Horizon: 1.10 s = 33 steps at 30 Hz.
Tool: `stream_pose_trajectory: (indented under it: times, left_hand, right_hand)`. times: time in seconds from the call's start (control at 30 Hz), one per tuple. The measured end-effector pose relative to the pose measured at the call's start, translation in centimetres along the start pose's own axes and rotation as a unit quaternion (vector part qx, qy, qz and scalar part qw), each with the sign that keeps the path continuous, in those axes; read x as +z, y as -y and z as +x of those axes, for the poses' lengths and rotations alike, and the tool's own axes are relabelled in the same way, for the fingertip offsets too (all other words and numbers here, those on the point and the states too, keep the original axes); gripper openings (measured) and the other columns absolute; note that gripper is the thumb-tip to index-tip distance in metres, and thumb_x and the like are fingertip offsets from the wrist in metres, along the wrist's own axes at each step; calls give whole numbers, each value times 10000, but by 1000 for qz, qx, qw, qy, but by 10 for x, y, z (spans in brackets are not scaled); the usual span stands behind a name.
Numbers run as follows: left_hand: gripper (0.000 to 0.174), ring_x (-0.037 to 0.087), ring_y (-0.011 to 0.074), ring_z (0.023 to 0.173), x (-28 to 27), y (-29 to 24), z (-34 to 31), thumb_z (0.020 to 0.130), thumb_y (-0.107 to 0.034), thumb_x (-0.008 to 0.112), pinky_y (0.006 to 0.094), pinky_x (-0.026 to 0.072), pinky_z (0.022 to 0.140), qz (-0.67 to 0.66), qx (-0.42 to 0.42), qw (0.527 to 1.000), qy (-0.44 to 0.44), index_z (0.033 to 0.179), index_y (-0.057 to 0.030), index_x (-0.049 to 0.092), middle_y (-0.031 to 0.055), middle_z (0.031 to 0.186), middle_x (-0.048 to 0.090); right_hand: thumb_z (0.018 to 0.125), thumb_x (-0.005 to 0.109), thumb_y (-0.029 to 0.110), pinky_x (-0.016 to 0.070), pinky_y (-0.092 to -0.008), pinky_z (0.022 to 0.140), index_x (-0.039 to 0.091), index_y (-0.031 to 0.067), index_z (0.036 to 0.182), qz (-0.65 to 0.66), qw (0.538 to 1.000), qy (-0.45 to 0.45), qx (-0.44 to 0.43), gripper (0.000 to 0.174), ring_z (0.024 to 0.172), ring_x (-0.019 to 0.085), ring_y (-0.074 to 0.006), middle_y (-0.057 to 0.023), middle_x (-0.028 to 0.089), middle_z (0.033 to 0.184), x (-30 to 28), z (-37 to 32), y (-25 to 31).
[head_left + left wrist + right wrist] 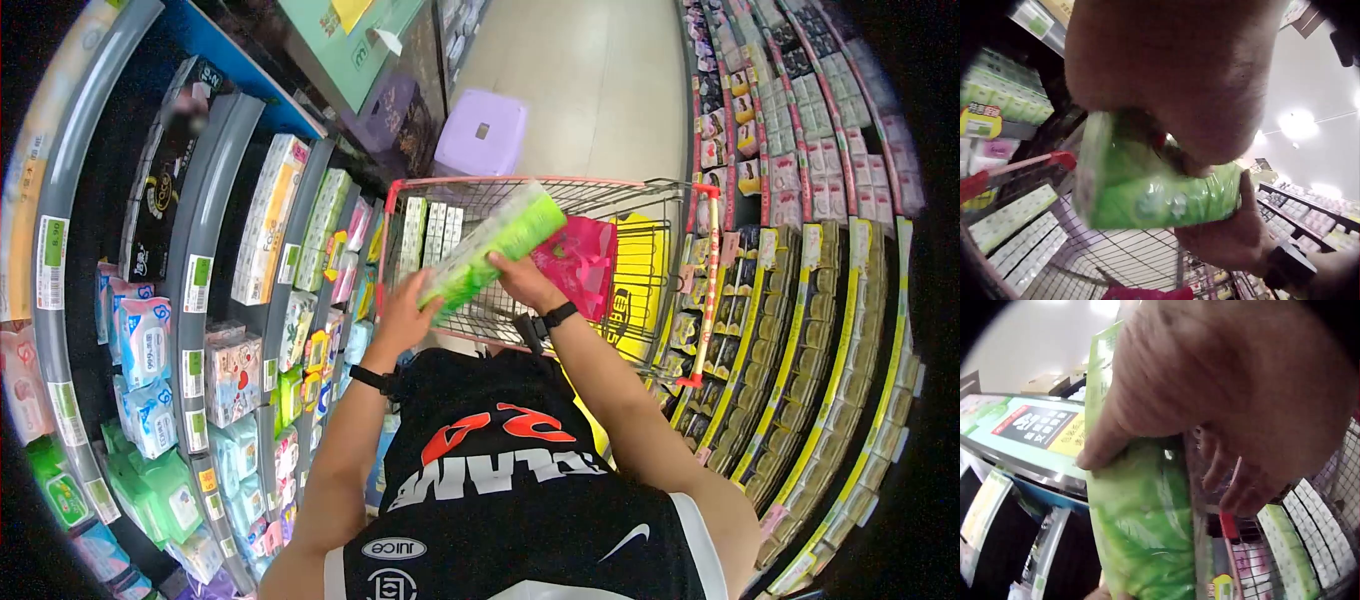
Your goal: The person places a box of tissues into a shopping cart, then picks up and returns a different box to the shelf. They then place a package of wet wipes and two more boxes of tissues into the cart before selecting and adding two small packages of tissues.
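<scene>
Both hands hold a long green tissue pack (500,240) in shiny clear wrap, tilted above the shopping cart (480,318). At its near end the left hand (405,308) grips the side. My right hand (527,283) holds it farther along, thumb on the green face and the other fingers round the edge, as the right wrist view shows. The left wrist view has the pack's printed green side (1166,200) between the two hands, with the left hand's fingertips partly hidden. Inside the cart stand several white-and-green tissue packs (432,232) and a pink bag (585,265).
Shelves of tissues and wipes (145,340) run close along the left. Tall racks of small packages (800,300) line the right side. A lilac stool (482,130) stands beyond the cart, beside the tiled aisle floor (580,100). Yellow bag (640,280) hangs near the cart's handle (710,280).
</scene>
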<state>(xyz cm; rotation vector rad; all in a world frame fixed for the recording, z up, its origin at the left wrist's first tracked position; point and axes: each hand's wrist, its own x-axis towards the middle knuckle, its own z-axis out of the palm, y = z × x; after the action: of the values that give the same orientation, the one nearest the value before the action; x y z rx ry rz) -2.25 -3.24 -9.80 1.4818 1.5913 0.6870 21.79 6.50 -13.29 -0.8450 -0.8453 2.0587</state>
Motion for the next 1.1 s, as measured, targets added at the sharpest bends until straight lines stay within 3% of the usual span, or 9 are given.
stream_pose_trajectory:
  times: [0.1, 0.17, 0.43, 0.57, 0.67, 0.7, 0.87, 0.93, 1.1]
  left_hand:
    - [543, 590, 268, 1177, 36, 45, 8, 1013, -414, 511, 369, 440, 1015, -267, -108, 950, 122, 1354, 9, 510, 137, 1282, 619]
    - [582, 648, 198, 1063, 19, -11, 5, 1067, -454, 364, 351, 515, 929, -494, -198, 823, 199, 1359, 30, 502, 93, 1245, 643]
    - [536, 658, 135, 1012, -18, -16, -11, 1066, -444, 372, 296, 539, 847, -493, -171, 790, 321, 1341, -11, 530, 82, 1193, 661]
    - [511, 644, 138, 988, -29, -6, -26, 1064, -413, 408, 321, 522, 868, -446, -149, 834, 287, 1309, 17, 537, 84, 1174, 660]
    - [453, 656, 237, 1017, -24, -10, -35, 1037, -351, 484, 367, 510, 881, -192, 76, 972, 109, 1267, 36, 535, 141, 1187, 656]
    - [513, 647, 356, 1024, -26, -21, -40, 945, -330, 628, 408, 495, 896, -82, 71, 993, 43, 1272, 35, 476, 207, 1130, 654]
    - [820, 510, 448, 1186, -37, -53, -60, 759, -383, 804, 486, 424, 1000, 29, 191, 981, -32, 1336, 1, 365, 269, 1284, 501]
    - [816, 450, 455, 1257, -48, -72, -68, 761, -384, 801, 497, 392, 1042, 33, 291, 955, -51, 1342, -6, 371, 271, 1373, 418]
    - [885, 411, 415, 1334, -66, -66, -74, 774, -368, 801, 472, 390, 1076, 9, 244, 970, 19, 1427, -29, 311, 273, 1418, 368]
  right_hand:
    - [949, 651, 209, 440, -401, 1022, 365, 48, 1380, 14, 999, -1, 43, 542, 1221, 516, -234, -109, 522, 1331, 4, -12, 30]
    - [962, 634, 195, 464, -427, 989, 381, 69, 1322, -71, 996, 15, 46, 457, 1217, 512, -235, -117, 506, 1340, 6, -25, 39]
    - [966, 628, 172, 491, -430, 943, 322, 97, 1327, 40, 998, -41, -26, 479, 1172, 545, -228, -126, 555, 1264, 55, -69, 31]
    - [967, 621, 185, 473, -412, 977, 301, 97, 1392, 15, 998, -45, -32, 539, 1182, 546, -220, -112, 536, 1309, 75, -73, 20]
    - [971, 609, 201, 445, -402, 1019, 255, 103, 1486, -3, 999, -35, -18, 632, 1231, 516, -218, -108, 491, 1386, 86, -71, 18]
    - [972, 611, 199, 442, -392, 1018, 255, 101, 1490, -7, 999, -31, -17, 636, 1232, 508, -212, -108, 492, 1390, 92, -69, 19]
    - [951, 651, 252, 388, -366, 1069, 219, 29, 1506, -143, 981, -20, -131, 738, 1265, 456, -226, -145, 450, 1404, 115, -49, 1]
    - [938, 660, 276, 463, -363, 983, 342, -11, 1429, -47, 995, -36, -86, 652, 1175, 526, -214, -142, 517, 1312, 123, -47, 2]
    - [958, 621, 258, 539, -349, 861, 465, -5, 1334, 71, 997, -18, 9, 484, 1041, 617, -190, -113, 607, 1186, 138, -55, 13]
